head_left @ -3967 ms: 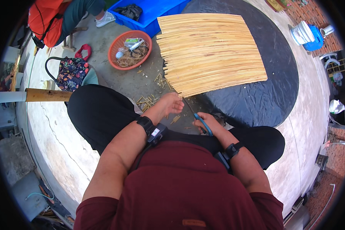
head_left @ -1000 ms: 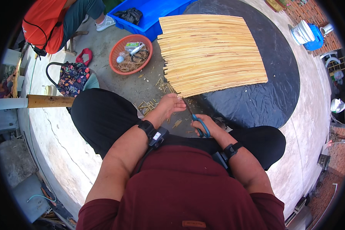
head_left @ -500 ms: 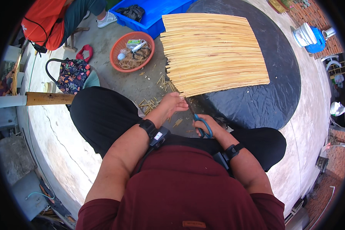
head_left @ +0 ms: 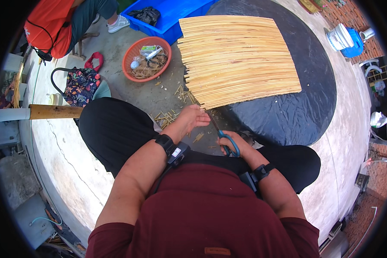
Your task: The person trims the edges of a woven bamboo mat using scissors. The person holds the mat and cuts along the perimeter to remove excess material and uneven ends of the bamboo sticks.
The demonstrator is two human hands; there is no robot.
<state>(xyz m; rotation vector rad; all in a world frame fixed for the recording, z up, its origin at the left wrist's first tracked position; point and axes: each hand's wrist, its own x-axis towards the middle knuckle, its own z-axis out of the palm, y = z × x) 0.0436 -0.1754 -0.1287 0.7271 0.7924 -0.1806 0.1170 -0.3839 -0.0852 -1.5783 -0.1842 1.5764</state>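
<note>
My left hand [head_left: 192, 117] is at the lower left corner of a mat of straw-coloured reeds [head_left: 241, 60], thumb and forefinger pinched on the uneven reed ends, the other fingers loosely curled. My right hand [head_left: 230, 144] grips blue-handled scissors [head_left: 231, 139], whose blades point up to that corner beside my left fingertips; whether they are closed on a reed I cannot make out. The mat lies on a round, black plastic-covered surface [head_left: 288, 120]. Short cut reed pieces [head_left: 167, 116] lie scattered on the ground left of my left hand.
An orange basket [head_left: 142, 73] holds fibres and small items. Beyond are a blue tub [head_left: 167, 28] with a black bag and a seated person in orange [head_left: 43, 30]. A floral bag [head_left: 79, 86] and bamboo pole [head_left: 56, 112] are at left, white buckets [head_left: 339, 38] at right.
Very little differs. Both hands have stayed at the mat's corner with the scissors, which shifted slightly; the mat and surroundings move only a little within the picture.
</note>
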